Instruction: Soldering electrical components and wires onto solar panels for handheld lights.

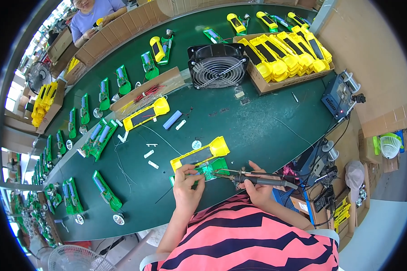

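My left hand [186,185] pinches the near edge of a green circuit board [210,169] that lies on the dark green table [257,126] against a yellow flashlight shell [201,154]. My right hand [257,184] grips a black soldering iron [257,180] by its handle. The iron's metal tip points left onto the board, close to my left fingers.
A black fan [218,65] and a cardboard box of yellow shells [285,56] stand at the back. Another yellow shell [145,114], a blue battery [172,119] and several green boards [97,135] lie left. A soldering station [337,97] sits right. Another person [95,13] works far across.
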{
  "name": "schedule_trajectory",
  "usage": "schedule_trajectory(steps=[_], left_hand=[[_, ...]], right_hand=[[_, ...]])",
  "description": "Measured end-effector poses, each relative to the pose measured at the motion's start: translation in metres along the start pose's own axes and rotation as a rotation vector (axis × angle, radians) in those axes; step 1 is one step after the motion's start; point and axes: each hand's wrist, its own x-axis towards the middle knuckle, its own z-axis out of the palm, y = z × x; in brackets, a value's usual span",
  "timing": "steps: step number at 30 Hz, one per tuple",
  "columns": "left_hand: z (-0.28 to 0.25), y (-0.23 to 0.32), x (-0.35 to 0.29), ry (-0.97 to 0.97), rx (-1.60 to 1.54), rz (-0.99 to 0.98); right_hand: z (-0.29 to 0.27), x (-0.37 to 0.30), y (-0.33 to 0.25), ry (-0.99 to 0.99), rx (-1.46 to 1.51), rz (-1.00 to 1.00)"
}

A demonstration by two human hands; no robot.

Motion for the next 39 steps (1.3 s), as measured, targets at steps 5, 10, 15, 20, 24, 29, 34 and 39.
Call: schedule_trajectory(steps=[5,10,15,20,24,29,34,39], left_hand=[[0.004,0.002,0.003,-0.004,0.031,-0.039],[0.003,0.001,0.003,-0.015,0.042,-0.026],[0.004,0.001,0.004,-0.016,0.035,-0.028],[0.006,0.0,0.004,-0.012,0.042,-0.034],[0.005,0.0,0.006,-0.034,0.052,-0.044],[0.004,0.001,0.008,-0.054,0.066,-0.043],[0.003,0.003,0.01,-0.092,0.091,-0.071],[0.0,0.005,0.008,-0.026,0.023,-0.054]], right_hand=[[0.0,-0.001,0.012,-0.049,-0.055,-0.045],[0.003,0.0,0.014,-0.027,-0.076,-0.088],[0.006,0.008,0.005,-0.041,-0.125,-0.141],[0.007,0.008,0.004,-0.022,-0.085,-0.111],[0.004,0.008,0.004,-0.064,-0.093,-0.104],[0.003,0.015,-0.011,0.052,-0.012,-0.067],[-0.003,0.014,-0.003,0.133,-0.081,-0.167],[-0.004,0.013,-0.01,0.082,-0.107,-0.14]])
